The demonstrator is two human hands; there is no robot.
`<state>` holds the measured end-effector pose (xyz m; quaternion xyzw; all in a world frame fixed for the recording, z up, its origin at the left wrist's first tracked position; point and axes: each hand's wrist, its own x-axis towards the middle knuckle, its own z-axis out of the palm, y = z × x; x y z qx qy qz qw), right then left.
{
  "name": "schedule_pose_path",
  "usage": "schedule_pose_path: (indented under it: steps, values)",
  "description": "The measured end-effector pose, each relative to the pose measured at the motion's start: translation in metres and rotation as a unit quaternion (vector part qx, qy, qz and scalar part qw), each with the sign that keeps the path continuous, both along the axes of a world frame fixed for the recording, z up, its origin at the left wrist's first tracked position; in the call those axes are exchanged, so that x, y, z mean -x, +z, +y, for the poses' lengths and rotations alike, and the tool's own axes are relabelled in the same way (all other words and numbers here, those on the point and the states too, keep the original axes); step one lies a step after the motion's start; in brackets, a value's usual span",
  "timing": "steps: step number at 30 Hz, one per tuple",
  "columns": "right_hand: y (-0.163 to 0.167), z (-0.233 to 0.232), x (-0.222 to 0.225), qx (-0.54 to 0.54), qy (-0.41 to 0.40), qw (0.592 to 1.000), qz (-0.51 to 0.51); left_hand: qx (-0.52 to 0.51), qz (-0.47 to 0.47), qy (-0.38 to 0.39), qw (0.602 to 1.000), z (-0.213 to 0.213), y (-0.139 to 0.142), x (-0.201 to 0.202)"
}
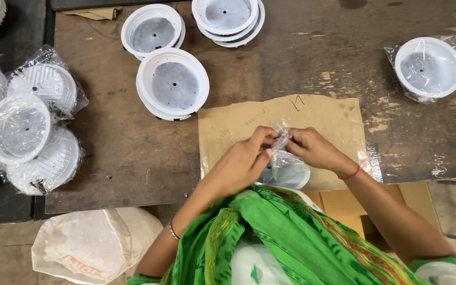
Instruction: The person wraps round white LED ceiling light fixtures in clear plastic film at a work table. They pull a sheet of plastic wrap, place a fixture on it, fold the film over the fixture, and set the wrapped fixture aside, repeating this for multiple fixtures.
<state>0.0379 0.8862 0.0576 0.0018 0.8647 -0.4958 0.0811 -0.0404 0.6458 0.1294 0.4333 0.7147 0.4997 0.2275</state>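
Note:
My left hand (243, 161) and my right hand (312, 149) meet over a brown cardboard sheet (333, 119) on the worn wooden table. Both pinch the twisted neck of a clear plastic bag (281, 141). Inside the bag sits a round white plastic housing (287, 176), partly hidden by my hands and my green scarf. A pink band circles my right wrist and a thin bangle my left forearm.
Stacks of unbagged round white housings (173, 84) (152, 30) (228, 17) stand at the back. Several bagged housings (32, 132) are piled at the left, and one bagged housing (428, 67) lies at the right. A white sack (93, 245) sits below the table edge.

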Motion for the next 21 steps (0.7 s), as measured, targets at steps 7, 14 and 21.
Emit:
schedule_pose_path:
  steps: [7, 14, 21]
  values:
    - [0.014, -0.006, 0.007, 0.093, -0.008, 0.995, -0.021, 0.015, 0.052, -0.039, 0.998, 0.002, -0.003, 0.013]
    - [0.006, -0.006, 0.011, 0.06, 0.006, 0.997, -0.049, 0.036, 0.058, 0.129, 0.989, 0.018, -0.04, 0.001]
    - [0.005, -0.009, 0.011, 0.08, 0.019, 0.997, -0.009, -0.04, -0.114, 0.177, 0.977, 0.027, -0.058, 0.02]
